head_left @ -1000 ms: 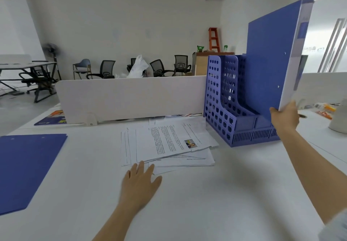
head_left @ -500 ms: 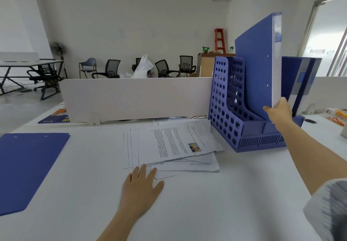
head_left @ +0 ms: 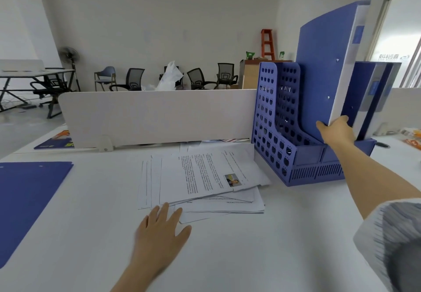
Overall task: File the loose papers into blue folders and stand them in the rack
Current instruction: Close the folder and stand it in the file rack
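On the worktop (head_left: 250,257) the papers (head_left: 200,182) lie mid-frame, with the left hand (head_left: 159,230) just before them. The rack (head_left: 293,136) stands at their right and holds an upright folder (head_left: 323,64), with a second folder (head_left: 369,95) on that folder's right. A flat folder (head_left: 27,200) lies at the frame's left edge. A divider (head_left: 155,116) stands behind the papers.

blue folder (head_left: 323,68), blue rack (head_left: 293,155) (hole-patterned), white papers (head_left: 205,177), orange ladder (head_left: 268,44).

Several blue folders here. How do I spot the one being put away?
Start at the blue perforated rack on the right of the white table. Skip the lower folder at its right end; take the higher folder left of that. It alone has the right hand gripping its bottom corner.
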Demonstrator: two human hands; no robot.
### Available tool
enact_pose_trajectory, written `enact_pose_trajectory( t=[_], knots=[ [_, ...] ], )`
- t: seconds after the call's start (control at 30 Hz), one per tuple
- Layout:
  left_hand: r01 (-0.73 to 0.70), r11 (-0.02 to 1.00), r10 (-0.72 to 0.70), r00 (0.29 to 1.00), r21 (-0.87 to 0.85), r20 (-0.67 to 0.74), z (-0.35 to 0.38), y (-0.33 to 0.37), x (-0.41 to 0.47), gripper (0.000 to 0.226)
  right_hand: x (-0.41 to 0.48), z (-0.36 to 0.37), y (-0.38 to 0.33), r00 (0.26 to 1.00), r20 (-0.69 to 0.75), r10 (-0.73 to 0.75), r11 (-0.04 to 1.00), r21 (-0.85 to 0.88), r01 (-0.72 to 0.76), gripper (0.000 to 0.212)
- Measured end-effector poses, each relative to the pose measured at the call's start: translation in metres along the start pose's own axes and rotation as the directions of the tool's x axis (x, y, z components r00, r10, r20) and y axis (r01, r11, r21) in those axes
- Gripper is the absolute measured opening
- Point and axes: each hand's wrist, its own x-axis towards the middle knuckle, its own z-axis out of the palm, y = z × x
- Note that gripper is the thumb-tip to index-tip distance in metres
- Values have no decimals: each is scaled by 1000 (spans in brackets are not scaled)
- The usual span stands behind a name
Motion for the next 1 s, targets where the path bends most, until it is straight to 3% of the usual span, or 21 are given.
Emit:
enact_pose_trajectory(
  t=[0.07,0.17,0.3,0.4,0.5,0.63,0.73,0.87,1.0],
  knots=[
    [5,1000,-5,1000,7,1,-1,2,0,108,7,1,0,999,9,31,1000,-1,-31,58],
    [15,1000,-15,1000,-1,6,-1,3,0,108,12,5,8,996,82,18,995,-101,-10,42],
    [22,1000,-21,1000,-10,9,0,2,0,106,10,15,20,999,46,15,993,-120,-10,39],
    [21,1000,-21,1000,-1,24,-2,2,0,104,8,10,17,1000,-10,10,995,-94,-11,55],
    [25,999,-24,999,-21,48,-2,3,0,94,9,2,16,1000,-22,21,999,-37,-21,55],
    [17,1000,-17,999,-16,37,-3,4,0,56,7,-1,18,999,-26,37,996,78,-35,46],
    [13,1000,-12,999,-19,45,-2,3,-1,60,-2,1,20,999,-44,28,995,96,-23,42],
    [19,999,-18,999,-35,32,-3,4,-2,56,-31,11,13,975,-217,-52,995,77,70,46],
    [20,997,-20,1000,-75,11,-3,4,-2,53,-92,32,-2,949,-203,-241,966,39,254,50]
  ],
)
